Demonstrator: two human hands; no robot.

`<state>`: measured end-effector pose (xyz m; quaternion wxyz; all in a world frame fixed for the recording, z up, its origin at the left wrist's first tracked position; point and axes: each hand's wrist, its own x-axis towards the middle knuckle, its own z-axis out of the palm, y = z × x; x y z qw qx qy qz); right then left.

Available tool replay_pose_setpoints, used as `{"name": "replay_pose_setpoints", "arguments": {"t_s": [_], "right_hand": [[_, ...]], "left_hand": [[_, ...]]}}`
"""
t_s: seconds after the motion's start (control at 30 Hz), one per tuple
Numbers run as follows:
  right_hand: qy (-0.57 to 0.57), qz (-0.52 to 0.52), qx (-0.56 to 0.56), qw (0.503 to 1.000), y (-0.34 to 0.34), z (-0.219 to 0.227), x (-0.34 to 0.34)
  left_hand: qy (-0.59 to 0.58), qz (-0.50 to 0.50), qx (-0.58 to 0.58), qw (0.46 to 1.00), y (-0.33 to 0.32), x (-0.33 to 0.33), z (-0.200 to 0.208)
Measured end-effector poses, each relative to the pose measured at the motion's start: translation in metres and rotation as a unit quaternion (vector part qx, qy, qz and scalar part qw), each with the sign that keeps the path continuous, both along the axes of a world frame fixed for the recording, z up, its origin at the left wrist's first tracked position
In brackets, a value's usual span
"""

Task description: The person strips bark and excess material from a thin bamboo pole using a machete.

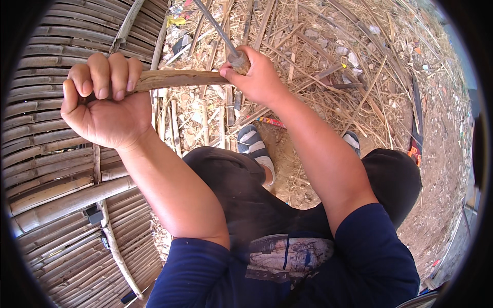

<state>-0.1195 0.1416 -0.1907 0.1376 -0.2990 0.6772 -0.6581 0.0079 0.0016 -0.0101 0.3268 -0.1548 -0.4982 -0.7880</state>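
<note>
My left hand (105, 100) is closed around one end of a brown bamboo strip (177, 78) that runs level to the right. My right hand (257, 74) grips the wooden handle of a metal tool (218, 28) whose thin grey shaft slants up and left out of the fist. The right thumb presses on the strip's other end, where the tool's handle meets it. The tool's tip is out of view at the top edge.
A slatted bamboo platform (56, 169) fills the left side. Cut bamboo strips and shavings (318, 56) litter the dirt ahead. My knees in dark trousers and two sandalled feet (254, 146) are below the hands. Bare dirt (436, 169) lies to the right.
</note>
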Motion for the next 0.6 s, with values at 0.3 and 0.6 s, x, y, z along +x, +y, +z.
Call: {"name": "replay_pose_setpoints", "arguments": {"t_s": [0.3, 0.6], "right_hand": [[-0.034, 0.033, 0.023, 0.999, 0.001, 0.010, -0.002], [-0.022, 0.064, 0.003, 0.998, 0.017, 0.053, 0.012]], "left_hand": [[0.002, -0.013, -0.005, 1.000, -0.008, 0.005, -0.003], [-0.002, 0.190, 0.030, 0.981, 0.003, -0.003, -0.003]]}}
